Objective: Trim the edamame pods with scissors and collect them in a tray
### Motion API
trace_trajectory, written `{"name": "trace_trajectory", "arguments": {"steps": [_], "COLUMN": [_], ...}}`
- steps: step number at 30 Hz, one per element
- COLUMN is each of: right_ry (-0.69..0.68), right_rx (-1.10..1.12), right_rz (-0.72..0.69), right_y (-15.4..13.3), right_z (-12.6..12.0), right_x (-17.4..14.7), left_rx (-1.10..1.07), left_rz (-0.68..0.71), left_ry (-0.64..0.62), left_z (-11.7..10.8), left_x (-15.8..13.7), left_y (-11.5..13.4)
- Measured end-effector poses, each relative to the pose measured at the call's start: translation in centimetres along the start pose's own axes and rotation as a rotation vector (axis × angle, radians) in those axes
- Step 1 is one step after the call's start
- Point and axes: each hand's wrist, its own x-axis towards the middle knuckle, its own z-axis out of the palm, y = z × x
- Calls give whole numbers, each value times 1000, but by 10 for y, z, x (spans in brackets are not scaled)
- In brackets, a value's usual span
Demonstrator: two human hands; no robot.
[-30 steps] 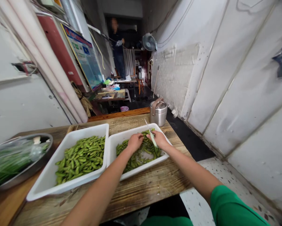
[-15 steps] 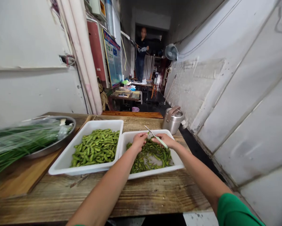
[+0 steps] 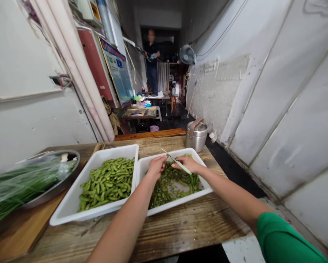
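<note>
My left hand (image 3: 156,167) is closed above the right white tray (image 3: 177,204), pinching a small green soybean pod (image 3: 167,155) at its fingertips. Close beside it, my right hand (image 3: 189,163) is closed around pale green-handled scissors (image 3: 183,166); their thin metal blade points up and left, close to the pod. Below both hands, green pods and small trimmings (image 3: 164,190) lie in shallow water in that tray. A second white tray (image 3: 66,216), on the left, holds a heap of green soybean pods (image 3: 107,180).
A metal basin (image 3: 40,197) with bagged green stalks (image 3: 21,179) sits at the left on a wooden board (image 3: 24,233). Behind the right tray stands a lidded steel pot (image 3: 197,137). In the background are a person (image 3: 152,65), tables and a wall fan (image 3: 187,54).
The view has swung slightly right and up, so the trays appear further left and lower. Both hands keep their grips, with the scissors close to the pod.
</note>
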Motion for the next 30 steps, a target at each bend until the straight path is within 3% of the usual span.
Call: {"name": "trace_trajectory", "arguments": {"steps": [4,7,11,16,21,26,30], "right_ry": [-71,-256,-313,-284,-253,-112,-68], "right_rx": [-21,94,199,205,34,-199,-230], "right_rz": [-20,118,153,118,80,-1,-40], "right_y": [-3,-2,0,2,6,12,14], "right_z": [1,2,7,7,5,7,10], "right_x": [-2,-5,-5,-7,-4,5,8], "left_rx": [214,407,377,369,213,-95,-279], "left_rz": [-48,-115,-141,-195,-235,-249,-281], "left_ry": [46,21,11,69,12,-57,-96], "left_z": [-7,-13,-19,-20,-20,-19,-20], "left_x": [0,-1,-2,-4,-3,-3,-1], "left_y": [-3,-6,-5,-4,-4,4,9]}}
